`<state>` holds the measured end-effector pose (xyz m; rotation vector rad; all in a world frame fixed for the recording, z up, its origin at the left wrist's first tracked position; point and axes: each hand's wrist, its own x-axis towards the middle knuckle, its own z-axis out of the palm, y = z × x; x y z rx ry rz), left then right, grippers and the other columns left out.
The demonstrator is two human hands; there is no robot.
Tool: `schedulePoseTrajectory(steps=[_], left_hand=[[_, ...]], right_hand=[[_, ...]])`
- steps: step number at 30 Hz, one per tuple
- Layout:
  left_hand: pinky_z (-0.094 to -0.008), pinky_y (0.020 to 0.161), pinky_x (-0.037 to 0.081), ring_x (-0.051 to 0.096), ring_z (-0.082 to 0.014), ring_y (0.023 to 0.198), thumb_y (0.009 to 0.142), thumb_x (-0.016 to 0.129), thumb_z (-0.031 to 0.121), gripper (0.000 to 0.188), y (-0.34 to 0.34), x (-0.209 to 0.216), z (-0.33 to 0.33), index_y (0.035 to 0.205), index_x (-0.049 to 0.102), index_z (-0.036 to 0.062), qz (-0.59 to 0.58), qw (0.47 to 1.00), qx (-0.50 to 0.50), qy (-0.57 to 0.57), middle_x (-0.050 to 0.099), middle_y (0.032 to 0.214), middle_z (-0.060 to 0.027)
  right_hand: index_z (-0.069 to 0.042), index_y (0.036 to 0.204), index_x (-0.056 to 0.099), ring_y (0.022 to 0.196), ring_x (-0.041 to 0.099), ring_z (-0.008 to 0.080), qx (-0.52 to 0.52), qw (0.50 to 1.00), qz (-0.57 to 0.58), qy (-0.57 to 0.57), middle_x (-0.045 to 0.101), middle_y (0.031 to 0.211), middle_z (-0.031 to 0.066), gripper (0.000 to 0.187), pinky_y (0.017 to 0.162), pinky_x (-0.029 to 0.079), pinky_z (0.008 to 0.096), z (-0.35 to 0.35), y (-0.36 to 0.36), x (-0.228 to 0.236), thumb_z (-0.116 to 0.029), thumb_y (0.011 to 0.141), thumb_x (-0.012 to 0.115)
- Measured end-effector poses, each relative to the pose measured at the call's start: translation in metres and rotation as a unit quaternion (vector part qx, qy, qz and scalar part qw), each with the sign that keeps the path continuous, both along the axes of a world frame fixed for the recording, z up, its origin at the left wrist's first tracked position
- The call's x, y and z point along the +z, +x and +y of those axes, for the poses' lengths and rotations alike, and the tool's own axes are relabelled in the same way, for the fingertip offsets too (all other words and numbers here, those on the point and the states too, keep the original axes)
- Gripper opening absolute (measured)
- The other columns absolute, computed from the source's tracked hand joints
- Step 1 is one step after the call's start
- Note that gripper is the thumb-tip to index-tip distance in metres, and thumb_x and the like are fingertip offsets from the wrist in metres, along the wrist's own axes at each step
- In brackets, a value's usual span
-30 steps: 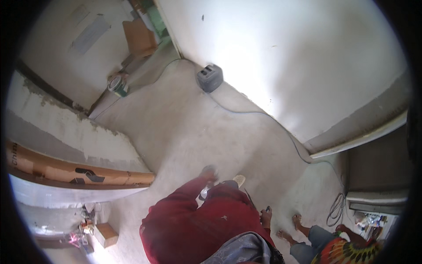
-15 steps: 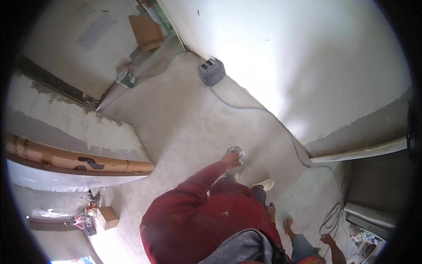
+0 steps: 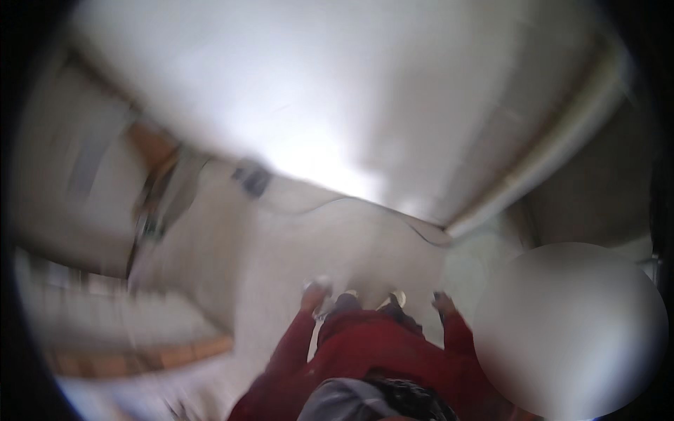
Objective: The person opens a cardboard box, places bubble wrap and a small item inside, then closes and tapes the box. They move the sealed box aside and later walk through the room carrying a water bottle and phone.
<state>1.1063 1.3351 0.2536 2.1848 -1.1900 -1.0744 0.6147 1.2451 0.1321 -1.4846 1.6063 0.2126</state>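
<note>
My left hand (image 3: pixel 310 303) hangs low at my left side, closed on a round, pale, shiny object (image 3: pixel 324 282) whose kind is too smeared to tell. At my right side is my right hand (image 3: pixel 445 304), its fingers curled near a small dark shape that I cannot make out. Both red-sleeved arms are held apart from my body. Below, between the hands, the light tips of my shoes (image 3: pixel 397 297) show on the grey floor (image 3: pixel 281 259).
A dark grey box-shaped device (image 3: pixel 253 179) stands by the white wall (image 3: pixel 295 105). A cable (image 3: pixel 316 208) runs along the wall's foot. To the left are a low wall (image 3: pixel 154 316) and a long brown carton (image 3: pixel 161 356). A round blur (image 3: pixel 572 330) hides the lower right.
The view has swung round to the right and is smeared. My left arm, stretched forward with the round object before, is now lower at my left side. My right hand shows out at the right.
</note>
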Motion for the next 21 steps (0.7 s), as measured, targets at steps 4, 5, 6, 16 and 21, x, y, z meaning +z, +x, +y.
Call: schedulePoseTrajectory(steps=[4, 5, 6, 16, 21], left_hand=[[-0.0354, 0.075, 0.050, 0.065, -0.0235, 0.087, 0.086, 0.062, 0.038, 0.045, -0.012, -0.055, -0.015, 0.106, 0.065, -0.0031, 0.063, 0.996, 0.011, 0.056, 0.068, 0.096, -0.0135], [-0.0350, 0.075, 0.050, 0.064, -0.0219, 0.087, 0.087, 0.063, 0.037, 0.045, -0.014, -0.078, -0.025, 0.107, 0.064, -0.0033, 0.101, 0.990, 0.037, 0.086, 0.067, 0.096, -0.0117], [-0.0347, 0.075, 0.050, 0.063, -0.0204, 0.086, 0.087, 0.063, 0.036, 0.045, -0.007, -0.090, -0.043, 0.109, 0.063, -0.0035, 0.119, 0.983, 0.090, 0.110, 0.066, 0.097, -0.0100], [-0.0360, 0.073, 0.051, 0.064, -0.0245, 0.089, 0.085, 0.064, 0.034, 0.057, -0.122, -0.033, -0.193, 0.113, 0.056, -0.0150, 0.055, 0.943, -0.273, 0.184, 0.064, 0.104, -0.0217], [-0.0393, 0.077, 0.050, 0.065, -0.0314, 0.095, 0.081, 0.065, 0.036, 0.059, -0.204, -0.012, -0.248, 0.107, 0.057, -0.0167, -0.093, 0.892, -0.416, 0.152, 0.064, 0.104, -0.0274]], right_hand=[[-0.005, 0.123, 0.054, 0.107, 0.058, 0.0395, -0.052, 0.998, -0.005, -0.033, 0.058, 0.118, 0.0244, 0.050, 0.091, 0.048, 0.0470, -0.059, -0.003, 0.058, -0.025, 0.078, 0.057], [-0.005, 0.125, 0.051, 0.107, 0.058, 0.0406, -0.131, 0.986, -0.018, -0.099, 0.059, 0.115, 0.0263, 0.051, 0.092, 0.047, 0.0472, -0.054, -0.008, 0.065, -0.024, 0.078, 0.056], [-0.006, 0.128, 0.048, 0.108, 0.057, 0.0400, -0.167, 0.982, -0.039, -0.083, 0.060, 0.113, 0.0257, 0.053, 0.093, 0.046, 0.0467, -0.070, 0.003, 0.090, -0.023, 0.078, 0.055], [-0.002, 0.131, 0.047, 0.103, 0.062, 0.0365, -0.572, 0.812, -0.111, -0.028, 0.064, 0.108, 0.0246, 0.063, 0.086, 0.049, 0.0408, 0.064, -0.072, 0.105, -0.025, 0.074, 0.062], [0.002, 0.127, 0.051, 0.091, 0.064, 0.0301, -0.697, 0.712, -0.081, 0.029, 0.066, 0.099, 0.0210, 0.060, 0.076, 0.050, 0.0375, 0.110, -0.099, 0.079, -0.023, 0.073, 0.062]])
